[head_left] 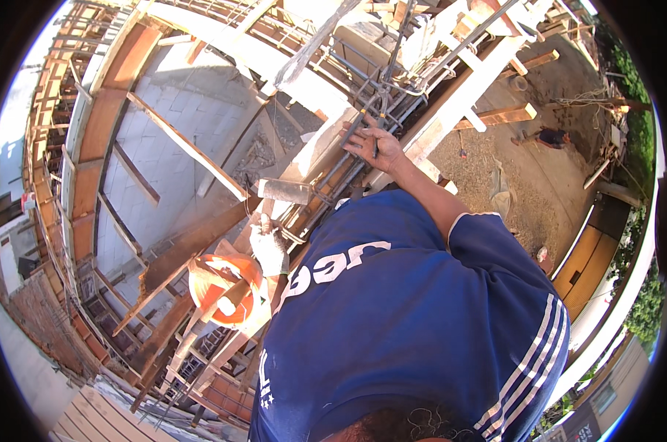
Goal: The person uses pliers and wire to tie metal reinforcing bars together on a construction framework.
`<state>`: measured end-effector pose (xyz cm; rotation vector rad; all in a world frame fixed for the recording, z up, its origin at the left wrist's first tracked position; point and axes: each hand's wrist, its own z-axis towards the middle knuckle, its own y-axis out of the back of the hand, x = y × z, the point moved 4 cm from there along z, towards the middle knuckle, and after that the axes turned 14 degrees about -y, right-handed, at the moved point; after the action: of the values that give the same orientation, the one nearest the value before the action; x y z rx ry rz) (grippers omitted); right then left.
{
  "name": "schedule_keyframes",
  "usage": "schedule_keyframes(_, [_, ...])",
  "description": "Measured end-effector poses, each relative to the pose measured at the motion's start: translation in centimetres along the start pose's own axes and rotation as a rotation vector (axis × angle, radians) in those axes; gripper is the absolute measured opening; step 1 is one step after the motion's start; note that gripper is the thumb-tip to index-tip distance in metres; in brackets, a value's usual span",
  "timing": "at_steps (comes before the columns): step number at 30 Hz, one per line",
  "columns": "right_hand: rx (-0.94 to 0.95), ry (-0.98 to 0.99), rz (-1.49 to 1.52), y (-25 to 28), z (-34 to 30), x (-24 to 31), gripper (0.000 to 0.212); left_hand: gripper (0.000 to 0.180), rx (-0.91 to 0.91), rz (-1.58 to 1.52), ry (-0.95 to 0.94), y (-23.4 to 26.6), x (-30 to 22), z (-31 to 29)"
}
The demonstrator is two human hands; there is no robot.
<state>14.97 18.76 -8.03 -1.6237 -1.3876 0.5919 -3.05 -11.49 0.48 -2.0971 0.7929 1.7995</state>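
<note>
My right hand (378, 147) reaches over the steel rebar (341, 175) of a long beam cage. Its fingers are partly curled, and a thin dark tool handle (375, 149) lies across it; the tool's kind is unclear. Lower left, my left hand (269, 249) wears a whitish glove and is closed beside the cage. What it grips, if anything, is hidden. Just above that glove, a short greyish wooden block (284, 191) lies across the formwork next to the bars. An orange bucket (227, 289) with a piece of wood in it stands left of the glove.
Timber formwork boards (451, 110) run beside the rebar. Wooden props (190, 147) cross the lower area at left, near a pale block wall (146, 177). At right, far below, lie a gravel heap (488, 195) and a person (553, 138). Bent bars stick up ahead.
</note>
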Motion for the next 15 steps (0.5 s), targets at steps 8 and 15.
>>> schedule_keyframes(8, [-0.116,-0.019,0.163,-0.2,4.3,-1.7,0.016,0.040,-0.020,0.014,-0.002,0.6,-1.2,-0.1])
schedule_keyframes(15, [-0.499,-0.185,0.010,0.1,1.4,-0.1,0.034,0.039,-0.066,-0.018,0.023,1.0,-0.9,-0.2])
